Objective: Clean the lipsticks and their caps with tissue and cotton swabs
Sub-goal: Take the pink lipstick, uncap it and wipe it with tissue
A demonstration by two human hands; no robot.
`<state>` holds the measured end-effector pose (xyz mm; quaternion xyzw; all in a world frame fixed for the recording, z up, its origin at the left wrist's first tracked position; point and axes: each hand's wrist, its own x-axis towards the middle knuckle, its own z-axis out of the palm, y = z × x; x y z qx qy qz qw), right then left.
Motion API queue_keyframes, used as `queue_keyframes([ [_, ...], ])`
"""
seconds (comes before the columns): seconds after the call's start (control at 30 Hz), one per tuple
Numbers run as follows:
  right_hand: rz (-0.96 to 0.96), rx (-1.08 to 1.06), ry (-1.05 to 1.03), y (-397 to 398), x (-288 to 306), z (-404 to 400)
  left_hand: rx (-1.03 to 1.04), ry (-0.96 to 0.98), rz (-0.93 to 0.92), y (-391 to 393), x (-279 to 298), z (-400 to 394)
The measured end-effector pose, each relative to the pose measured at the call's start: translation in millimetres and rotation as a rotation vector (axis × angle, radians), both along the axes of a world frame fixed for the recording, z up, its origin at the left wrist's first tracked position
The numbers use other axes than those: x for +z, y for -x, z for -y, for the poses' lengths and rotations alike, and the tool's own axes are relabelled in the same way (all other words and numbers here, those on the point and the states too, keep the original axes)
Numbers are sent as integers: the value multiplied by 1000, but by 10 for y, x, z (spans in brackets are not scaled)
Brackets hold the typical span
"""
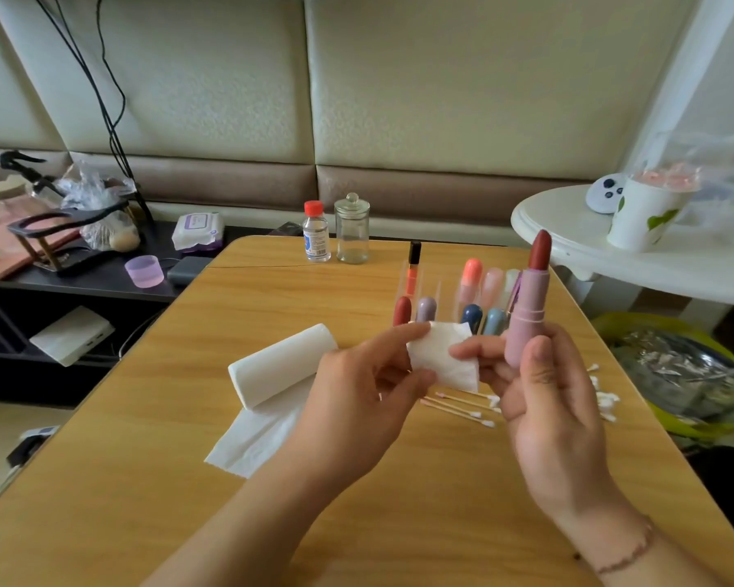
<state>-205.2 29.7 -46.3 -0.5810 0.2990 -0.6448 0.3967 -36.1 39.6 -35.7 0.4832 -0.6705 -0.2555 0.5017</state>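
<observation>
Pink-cased lipstick (530, 307), uncapped, dark red bullet extended, gripped upright in right hand (547, 400) above worktop (145, 480). Folded tissue piece (441, 358) pinched in left hand (357, 400), just beside case, bullet not yet touched. Wiping judged barely begun. Other lipsticks (471, 290) standing in clear organizer behind; cotton swabs (462, 406) lying unused; tissue roll (280, 366) alongside.

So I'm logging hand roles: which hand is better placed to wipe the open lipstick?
Probably the left hand: it pinches the folded tissue right beside the lipstick, which the right hand grips upright.
</observation>
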Motion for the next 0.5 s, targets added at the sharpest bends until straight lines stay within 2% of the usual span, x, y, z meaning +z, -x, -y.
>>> queue_keyframes([
  [0.1,-24,33,-1,15,-20,-2,48,13,51,-14,8,6],
  [0.23,-161,-65,37,25,-16,-53,153,18,88,-58,-7,42],
  [0.3,-209,-34,16,0,-12,-104,139,-71,-53,-57,14,39],
  [0.4,-295,53,-45,-60,-22,-150,-23,-171,-376,-30,56,26],
  [0.5,-362,41,-69,-85,-22,-145,-128,-198,-517,4,41,43],
])
